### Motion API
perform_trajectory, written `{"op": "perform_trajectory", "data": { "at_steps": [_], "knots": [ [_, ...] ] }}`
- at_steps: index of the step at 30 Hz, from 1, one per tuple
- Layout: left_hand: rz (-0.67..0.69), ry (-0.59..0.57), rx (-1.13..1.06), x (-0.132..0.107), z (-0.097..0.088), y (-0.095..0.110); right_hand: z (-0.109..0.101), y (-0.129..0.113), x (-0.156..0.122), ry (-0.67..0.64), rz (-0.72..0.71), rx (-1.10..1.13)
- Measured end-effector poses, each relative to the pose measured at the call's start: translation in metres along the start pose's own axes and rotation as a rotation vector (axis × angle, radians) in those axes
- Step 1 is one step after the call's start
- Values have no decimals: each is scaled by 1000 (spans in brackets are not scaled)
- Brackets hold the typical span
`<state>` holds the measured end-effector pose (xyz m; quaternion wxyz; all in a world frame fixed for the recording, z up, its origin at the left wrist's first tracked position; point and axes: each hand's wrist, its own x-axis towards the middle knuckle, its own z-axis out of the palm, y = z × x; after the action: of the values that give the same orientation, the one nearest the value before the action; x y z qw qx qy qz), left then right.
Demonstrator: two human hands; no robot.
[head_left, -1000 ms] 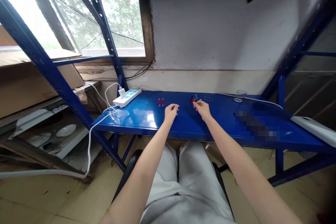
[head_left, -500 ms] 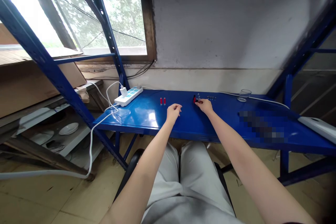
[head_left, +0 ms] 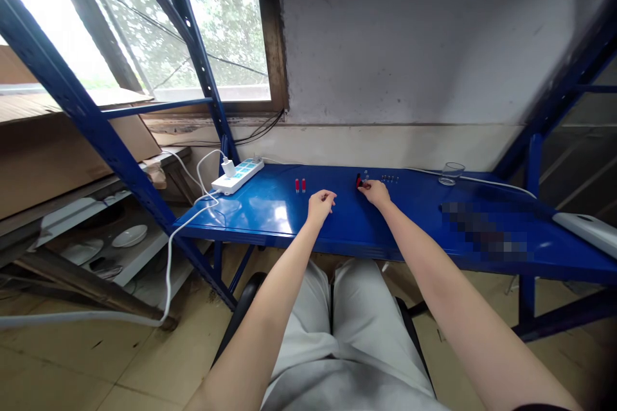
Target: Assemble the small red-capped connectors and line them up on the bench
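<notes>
My right hand (head_left: 376, 192) rests at the far part of the blue table, fingertips pinched at the base of a small red and black tube (head_left: 358, 180) that stands upright. Just behind those fingers is a small clear piece (head_left: 366, 175), partly hidden. To the left, my left hand (head_left: 321, 207) hovers over the table with curled fingers, thumb and forefinger close together; whether anything is between them I cannot make out. Two red tubes with pale lower ends, a left one (head_left: 297, 185) and a right one (head_left: 303, 185), stand side by side beyond it.
Several tiny metal pieces (head_left: 390, 178) line up right of my right hand. Farther right are a clear glass (head_left: 451, 173), a blurred-out dark object (head_left: 484, 231) and a white device (head_left: 585, 234). A white power strip (head_left: 238, 176) with cables lies at the left end of the blue table (head_left: 231, 215).
My right fingertips have shifted slightly at the red and black tube. My left hand holds nearly the same pose. The whole view has drifted a little.
</notes>
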<state>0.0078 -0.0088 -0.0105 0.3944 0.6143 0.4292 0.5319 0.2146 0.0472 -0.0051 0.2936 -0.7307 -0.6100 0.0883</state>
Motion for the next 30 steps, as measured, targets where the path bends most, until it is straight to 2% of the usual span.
{"op": "perform_trajectory", "data": {
  "at_steps": [9, 19, 30],
  "knots": [
    [-22, -4, 9, -2, 0, 6, -5, 16, 7, -53, 57, -18],
    [-10, -10, 24, -2, -2, 5, -6, 3, -4, -18, 108, -48],
    [-11, -12, 12, -2, -1, 4, -18, 0, -4, -88, 139, -47]
  ]
}}
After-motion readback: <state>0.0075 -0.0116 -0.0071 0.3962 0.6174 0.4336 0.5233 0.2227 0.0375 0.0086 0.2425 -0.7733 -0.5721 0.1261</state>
